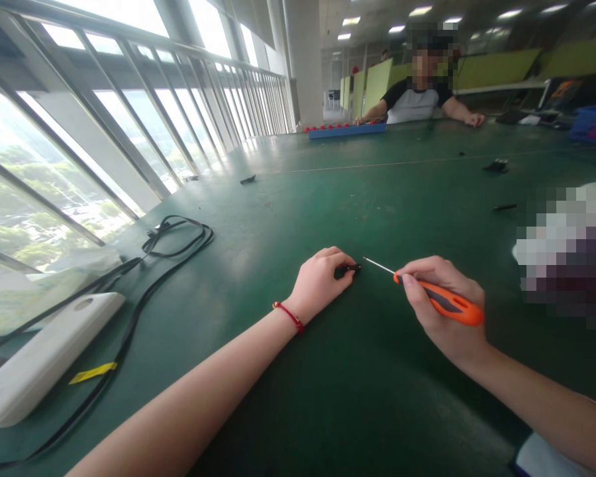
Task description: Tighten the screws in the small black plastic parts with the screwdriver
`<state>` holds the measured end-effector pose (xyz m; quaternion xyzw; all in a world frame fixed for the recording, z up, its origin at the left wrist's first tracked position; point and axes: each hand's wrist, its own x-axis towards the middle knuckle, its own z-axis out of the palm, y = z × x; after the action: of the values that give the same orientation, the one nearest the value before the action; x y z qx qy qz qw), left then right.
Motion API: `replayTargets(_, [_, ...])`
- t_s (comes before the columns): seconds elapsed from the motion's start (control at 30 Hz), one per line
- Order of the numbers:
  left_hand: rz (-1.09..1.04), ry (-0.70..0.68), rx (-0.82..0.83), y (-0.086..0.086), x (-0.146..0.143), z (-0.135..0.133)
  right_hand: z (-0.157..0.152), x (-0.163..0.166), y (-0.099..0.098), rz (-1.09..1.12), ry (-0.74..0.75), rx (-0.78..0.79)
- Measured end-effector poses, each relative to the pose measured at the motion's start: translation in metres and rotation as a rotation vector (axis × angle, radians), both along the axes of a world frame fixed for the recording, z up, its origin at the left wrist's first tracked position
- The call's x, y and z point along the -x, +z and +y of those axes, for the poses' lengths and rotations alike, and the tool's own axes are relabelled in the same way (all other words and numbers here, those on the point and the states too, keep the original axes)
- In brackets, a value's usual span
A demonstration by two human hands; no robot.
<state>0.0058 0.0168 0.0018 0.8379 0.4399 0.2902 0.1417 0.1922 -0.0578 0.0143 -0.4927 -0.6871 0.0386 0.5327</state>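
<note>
My left hand (pixel 320 281) rests on the green table (pixel 328 199), fingers curled round a small black part (pixel 348 269) that it pins to the surface. My right hand (pixel 440 298) grips an orange-handled screwdriver (pixel 447 303). Its thin metal shaft (pixel 378 265) points left, and the tip sits just right of the black part. A red cord bracelet (pixel 289 315) circles my left wrist.
A white power strip (pixel 40 361) with a looped black cable (pixel 169 242) lies at the left by the window railing. Small black parts (pixel 496 165) are scattered over the table. A person sits at the far end behind a blue tray (pixel 345 130).
</note>
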Motion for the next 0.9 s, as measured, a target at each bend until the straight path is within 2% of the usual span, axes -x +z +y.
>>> replayTargets(0.17, [0.025, 0.132, -0.023, 0.0, -0.001, 0.0, 0.008, -0.003, -0.006, 0.124, 0.052, 0.166])
replayTargets(0.33, [-0.091, 0.057, 0.095, 0.002, -0.002, 0.0, 0.016, -0.005, -0.011, 0.176, 0.068, 0.262])
replayTargets(0.43, [-0.138, 0.058, 0.059, 0.0, -0.001, 0.0, 0.016, -0.005, -0.011, 0.161, 0.077, 0.292])
replayTargets(0.57, [-0.035, 0.057, -0.068, -0.003, 0.002, 0.003, 0.015, -0.004, -0.009, 0.152, 0.086, 0.267])
replayTargets(0.7, [0.033, -0.016, -0.043, -0.002, 0.001, 0.004, 0.01, -0.003, -0.005, 0.146, 0.09, 0.199])
replayTargets(0.9, [0.05, 0.025, -0.068, 0.0, 0.0, 0.002, 0.001, -0.002, -0.001, 0.108, 0.125, 0.061])
